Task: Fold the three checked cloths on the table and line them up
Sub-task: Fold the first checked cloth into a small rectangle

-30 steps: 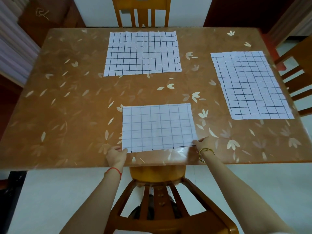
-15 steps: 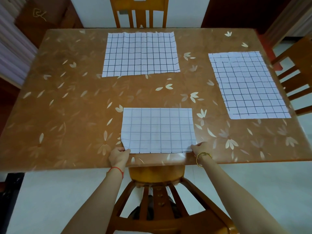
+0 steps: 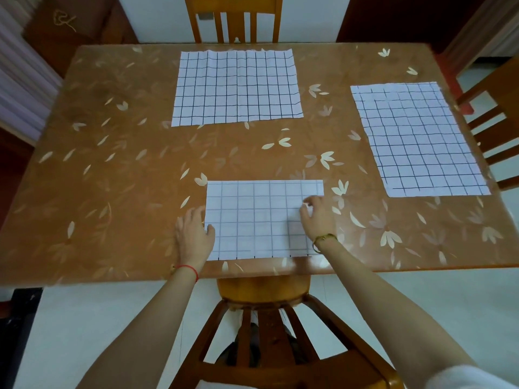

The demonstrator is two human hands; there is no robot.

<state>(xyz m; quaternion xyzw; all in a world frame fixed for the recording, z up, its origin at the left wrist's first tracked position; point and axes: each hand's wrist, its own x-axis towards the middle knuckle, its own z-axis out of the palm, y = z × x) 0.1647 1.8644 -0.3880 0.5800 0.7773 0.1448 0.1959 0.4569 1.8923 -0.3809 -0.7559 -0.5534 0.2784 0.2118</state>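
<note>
Fingers (image 3: 193,217) of the left hand (image 3: 193,234) lay straight, pinning the left side of the folded white checked cloth (image 3: 252,220) by the brown leaf-patterned table's (image 3: 112,192) near edge. The right hand's (image 3: 318,220) curled fingers seemingly pinched its right side, likely for another fold.

Left hand (image 3: 194,234) flat, palm down, fingers spread; right hand (image 3: 318,217) arched, fingers bent, tips down.

3 wooden chairs: near chair (image 3: 264,292), far chair (image 3: 236,23), right chair (image 3: 505,88); perhaps a dark cabinet (image 3: 78,23) far left.
</note>
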